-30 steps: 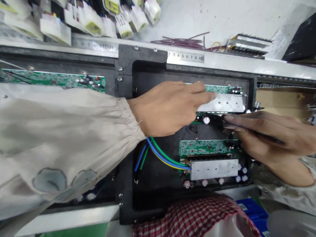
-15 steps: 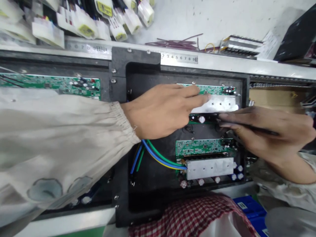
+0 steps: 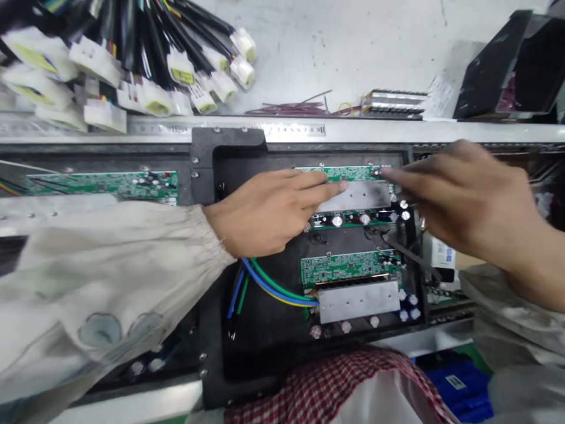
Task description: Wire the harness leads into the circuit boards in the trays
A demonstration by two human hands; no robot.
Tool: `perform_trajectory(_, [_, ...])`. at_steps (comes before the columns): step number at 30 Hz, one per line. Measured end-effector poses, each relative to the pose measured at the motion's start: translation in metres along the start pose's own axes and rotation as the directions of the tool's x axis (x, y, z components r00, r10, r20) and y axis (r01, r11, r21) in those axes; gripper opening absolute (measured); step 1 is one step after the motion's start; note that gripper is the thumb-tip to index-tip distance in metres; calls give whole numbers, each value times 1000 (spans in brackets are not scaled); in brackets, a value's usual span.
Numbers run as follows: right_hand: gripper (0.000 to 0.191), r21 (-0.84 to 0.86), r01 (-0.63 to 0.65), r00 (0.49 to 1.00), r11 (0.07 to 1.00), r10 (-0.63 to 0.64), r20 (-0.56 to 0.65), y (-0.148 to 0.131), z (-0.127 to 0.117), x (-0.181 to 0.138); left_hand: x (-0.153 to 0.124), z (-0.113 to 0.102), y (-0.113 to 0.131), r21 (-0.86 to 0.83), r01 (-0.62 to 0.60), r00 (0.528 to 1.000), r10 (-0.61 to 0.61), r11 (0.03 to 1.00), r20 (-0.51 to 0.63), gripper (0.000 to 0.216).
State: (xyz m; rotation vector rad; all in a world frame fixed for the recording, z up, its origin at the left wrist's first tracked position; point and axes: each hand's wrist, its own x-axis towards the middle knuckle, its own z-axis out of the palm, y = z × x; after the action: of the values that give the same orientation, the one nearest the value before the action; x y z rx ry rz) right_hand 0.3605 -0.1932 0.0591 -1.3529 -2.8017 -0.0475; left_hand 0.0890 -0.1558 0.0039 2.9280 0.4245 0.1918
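A black fixture tray (image 3: 229, 141) holds two green circuit boards with aluminium heat sinks. My left hand (image 3: 265, 212) lies flat on the upper board (image 3: 348, 174), its fingertips on that board's heat sink (image 3: 362, 197), and holds nothing. My right hand (image 3: 463, 200) hovers at the upper board's right end, fingertips at the top corner. A thin black tool (image 3: 415, 259) slants out from under its palm and seems held there. The lower board (image 3: 348, 268) and its heat sink (image 3: 357, 300) lie untouched, with blue, green and yellow wires (image 3: 269, 285) running left from them.
A bundle of white cable connectors (image 3: 145, 94) lies at the back left. Another green board (image 3: 101, 182) sits in the rail to the left. Behind the rail lie a spare heat sink (image 3: 392, 103), thin red wires (image 3: 291, 109) and a black box (image 3: 507, 70). Red checked cloth (image 3: 353, 383) covers the near edge.
My right hand rose from the capacitor row up to the upper board's top right corner. My left hand stayed on the upper board. The view tilted, showing more of the bench behind.
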Motion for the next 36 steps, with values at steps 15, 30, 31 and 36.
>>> perform_trajectory(15, [48,100,297,939,950,-309,148,8,32,21,-1,-4,3,35,18,999,-20,999,51,51])
perform_trajectory(30, [48,0,62,988,998,-61,140,-13,33,14,39,-20,55,131,368,930,-362,921,-64,35])
perform_trajectory(31, [48,21,59,987,998,-61,149,-11,31,14,44,-16,61,157,387,922,-381,908,-72,34])
perform_trajectory(36, [38,266,-29,997,964,10,75,22,21,6,57,2,76,270,469,883,-448,841,-139,25])
